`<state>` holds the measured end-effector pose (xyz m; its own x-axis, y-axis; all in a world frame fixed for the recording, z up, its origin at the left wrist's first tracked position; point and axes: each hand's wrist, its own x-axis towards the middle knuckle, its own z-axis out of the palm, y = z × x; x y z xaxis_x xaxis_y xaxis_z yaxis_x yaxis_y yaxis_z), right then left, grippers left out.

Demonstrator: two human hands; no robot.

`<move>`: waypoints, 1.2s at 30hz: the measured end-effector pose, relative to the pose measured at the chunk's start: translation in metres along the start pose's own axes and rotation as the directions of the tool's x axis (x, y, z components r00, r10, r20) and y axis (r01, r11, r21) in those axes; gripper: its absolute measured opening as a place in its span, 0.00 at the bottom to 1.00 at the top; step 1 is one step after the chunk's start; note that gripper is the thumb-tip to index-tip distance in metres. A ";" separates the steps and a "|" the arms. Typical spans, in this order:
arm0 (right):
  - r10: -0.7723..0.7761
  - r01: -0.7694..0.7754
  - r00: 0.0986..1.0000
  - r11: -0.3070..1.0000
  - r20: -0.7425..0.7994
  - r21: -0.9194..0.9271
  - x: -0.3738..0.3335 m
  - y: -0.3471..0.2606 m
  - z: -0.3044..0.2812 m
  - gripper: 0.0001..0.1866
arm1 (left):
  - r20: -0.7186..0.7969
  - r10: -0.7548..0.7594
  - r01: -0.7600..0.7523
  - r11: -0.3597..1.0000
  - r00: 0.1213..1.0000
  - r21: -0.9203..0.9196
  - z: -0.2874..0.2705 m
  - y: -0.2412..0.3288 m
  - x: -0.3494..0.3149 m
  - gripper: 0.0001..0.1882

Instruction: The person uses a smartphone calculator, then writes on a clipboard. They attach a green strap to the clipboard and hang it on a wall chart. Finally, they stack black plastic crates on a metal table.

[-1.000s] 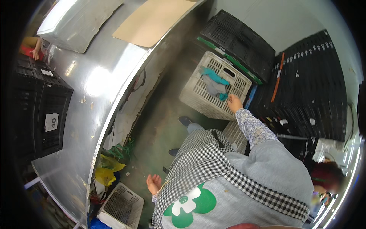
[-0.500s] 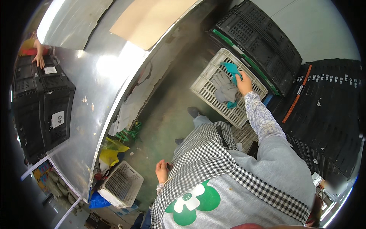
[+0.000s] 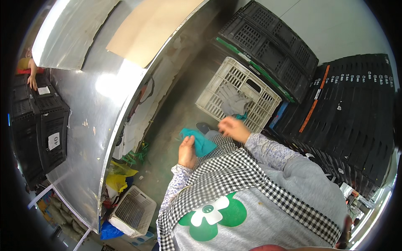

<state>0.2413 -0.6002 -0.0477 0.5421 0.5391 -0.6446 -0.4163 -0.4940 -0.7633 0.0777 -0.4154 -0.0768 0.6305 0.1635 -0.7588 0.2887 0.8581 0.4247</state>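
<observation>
My left hand (image 3: 187,152) is closed on a soft teal glove (image 3: 202,143), which hangs out to the right of its fingers in front of my checked apron (image 3: 226,161). Only part of the glove's shape shows. My right hand (image 3: 235,129) is beside it, just below the near edge of a white slatted plastic crate (image 3: 209,94). Its fingers look curled and are blurred; I see nothing in them. In the crate lie grey gloves (image 3: 233,100), with another teal piece (image 3: 240,116) at their lower end.
A metal worktable (image 3: 90,134) runs along the left, with a black crate (image 3: 52,142) and another person's hand (image 3: 32,82) at its far side. Black crates (image 3: 272,46) stand behind the white crate, more stacked ones (image 3: 351,108) at right. A white basket (image 3: 133,209) sits lower left.
My right hand has drawn back from the crate toward my body. The teal glove has left the crate and is now in my left hand, which has risen. The view has shifted slightly.
</observation>
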 end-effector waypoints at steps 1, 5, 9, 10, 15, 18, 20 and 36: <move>-0.216 0.114 0.953 0.906 -0.212 -0.408 0.019 0.039 -0.021 0.22 | -0.039 -0.007 0.005 0.999 0.999 -0.052 0.000 0.006 -0.008 0.08; -0.096 -0.111 0.983 0.354 -0.154 -0.929 0.049 0.076 -0.065 0.50 | -0.243 0.022 0.018 0.987 0.970 0.161 -0.023 0.003 -0.018 0.07; -0.213 0.009 0.965 0.610 -0.154 -0.792 0.086 0.112 -0.108 0.28 | -0.325 0.132 0.032 0.890 0.937 0.455 -0.044 -0.007 -0.011 0.16; -0.430 0.163 0.885 0.645 -0.178 -0.746 0.103 0.142 -0.125 0.22 | -0.349 0.187 0.009 0.872 0.918 0.490 -0.038 -0.007 -0.012 0.16; -0.572 0.472 0.818 0.609 0.060 -0.638 0.078 0.028 -0.056 0.23 | -0.349 0.191 -0.058 0.932 0.917 0.357 -0.029 -0.004 -0.025 0.12; -0.577 0.684 0.718 0.487 0.388 -0.543 0.046 -0.029 0.032 0.24 | -0.288 0.180 -0.150 0.981 0.940 0.124 -0.024 -0.005 -0.040 0.12; -0.486 0.725 0.685 0.526 0.543 -0.444 0.026 -0.049 0.089 0.24 | -0.184 0.186 -0.218 0.961 0.965 -0.173 -0.024 -0.002 -0.065 0.21; -0.706 0.965 0.260 0.205 0.659 -0.161 -0.029 -0.155 0.272 0.22 | -0.211 0.592 -0.624 0.770 0.778 -0.138 -0.145 0.004 -0.260 0.20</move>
<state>0.0913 -0.3536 0.0780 -0.0460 0.9381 0.3433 0.5553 0.3097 -0.7718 -0.1894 -0.3839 0.0506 0.5090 0.7381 -0.4428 -0.2701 0.6254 0.7320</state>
